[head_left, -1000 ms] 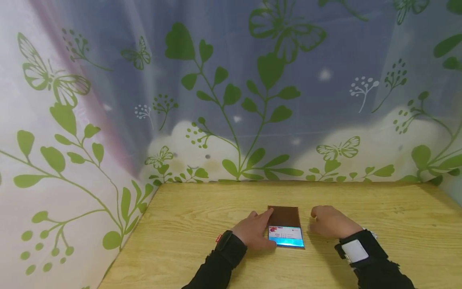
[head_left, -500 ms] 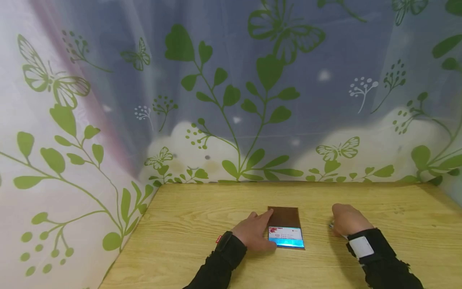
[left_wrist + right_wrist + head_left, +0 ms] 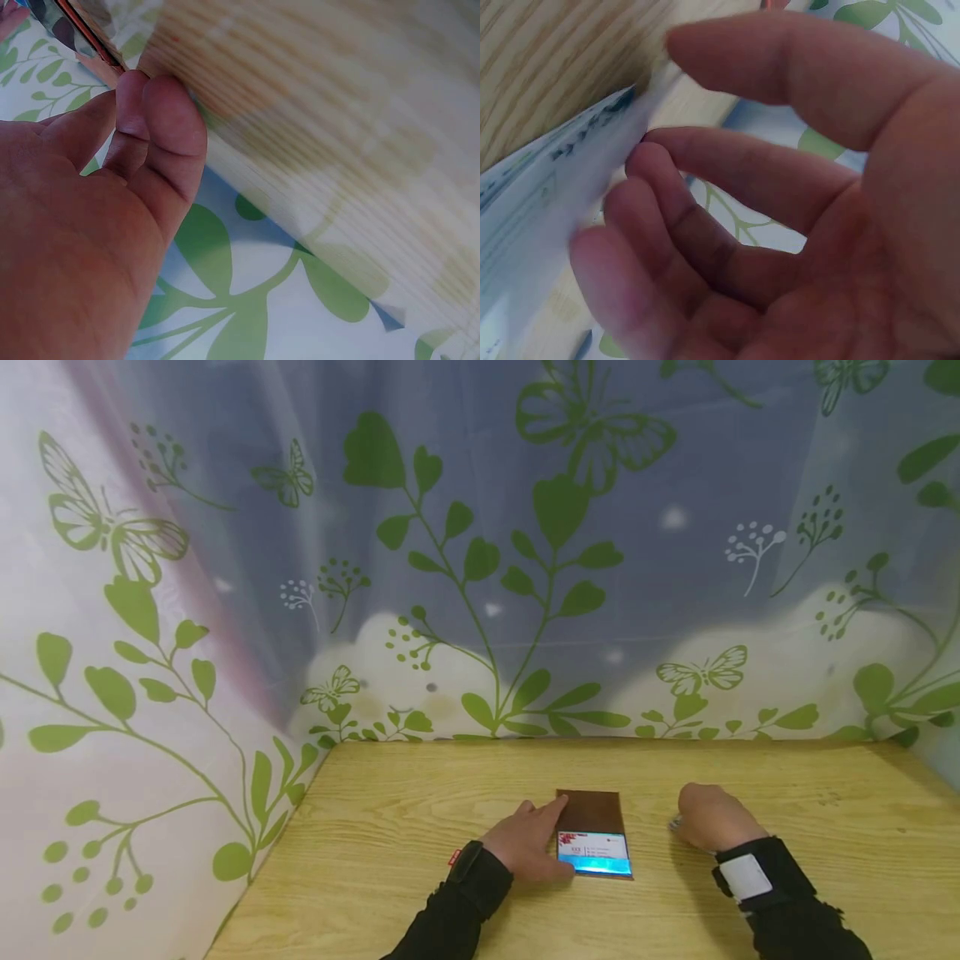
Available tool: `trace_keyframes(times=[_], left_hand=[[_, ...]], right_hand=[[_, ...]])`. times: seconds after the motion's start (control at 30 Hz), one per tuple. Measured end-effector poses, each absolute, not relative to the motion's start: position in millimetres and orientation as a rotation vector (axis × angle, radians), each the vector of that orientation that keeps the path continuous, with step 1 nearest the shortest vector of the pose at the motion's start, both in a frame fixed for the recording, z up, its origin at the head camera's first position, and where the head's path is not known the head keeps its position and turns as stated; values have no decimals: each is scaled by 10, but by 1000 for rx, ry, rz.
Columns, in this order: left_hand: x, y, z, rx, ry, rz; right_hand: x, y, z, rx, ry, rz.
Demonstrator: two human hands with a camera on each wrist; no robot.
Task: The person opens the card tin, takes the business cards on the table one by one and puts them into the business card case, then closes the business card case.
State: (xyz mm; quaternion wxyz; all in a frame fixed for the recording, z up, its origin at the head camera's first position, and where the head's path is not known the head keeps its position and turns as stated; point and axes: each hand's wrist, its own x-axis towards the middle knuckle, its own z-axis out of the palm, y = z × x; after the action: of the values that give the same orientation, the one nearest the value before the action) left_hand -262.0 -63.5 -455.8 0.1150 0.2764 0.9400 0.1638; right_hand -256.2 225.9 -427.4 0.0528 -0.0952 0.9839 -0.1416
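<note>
A flat brown rectangular holder lies on the wood-grain table; its lower half shows a white and blue printed card. My left hand rests at the holder's left edge, index fingertip near the top corner and thumb near the bottom. In the left wrist view, fingertips touch the thin reddish-brown edge. To the right of the holder, apart from it, my right hand pinches thin printed white papers. Blur hides their exact kind, and in the head view the hand covers most of them.
The table meets a curtain with green leaf and butterfly prints at its back and left edges. Black bands with devices circle both wrists, the right one carrying a white patch.
My right hand first moved right, away from the holder, with a bit of the papers coming into sight. Since then it has shifted slightly back left. My left hand and the holder stay put.
</note>
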Motion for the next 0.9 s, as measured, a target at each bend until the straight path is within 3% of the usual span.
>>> trace_keyframes(times=[0.63,0.9], left_hand=[[-2605,-644,-4540,808,2736,506],[-2611,-645,-4536,833,2741,483]], right_hand=[[-2542,2198,-4225,-133,3218,-565],[-2596,2154,-4203,-221,3265,-715]])
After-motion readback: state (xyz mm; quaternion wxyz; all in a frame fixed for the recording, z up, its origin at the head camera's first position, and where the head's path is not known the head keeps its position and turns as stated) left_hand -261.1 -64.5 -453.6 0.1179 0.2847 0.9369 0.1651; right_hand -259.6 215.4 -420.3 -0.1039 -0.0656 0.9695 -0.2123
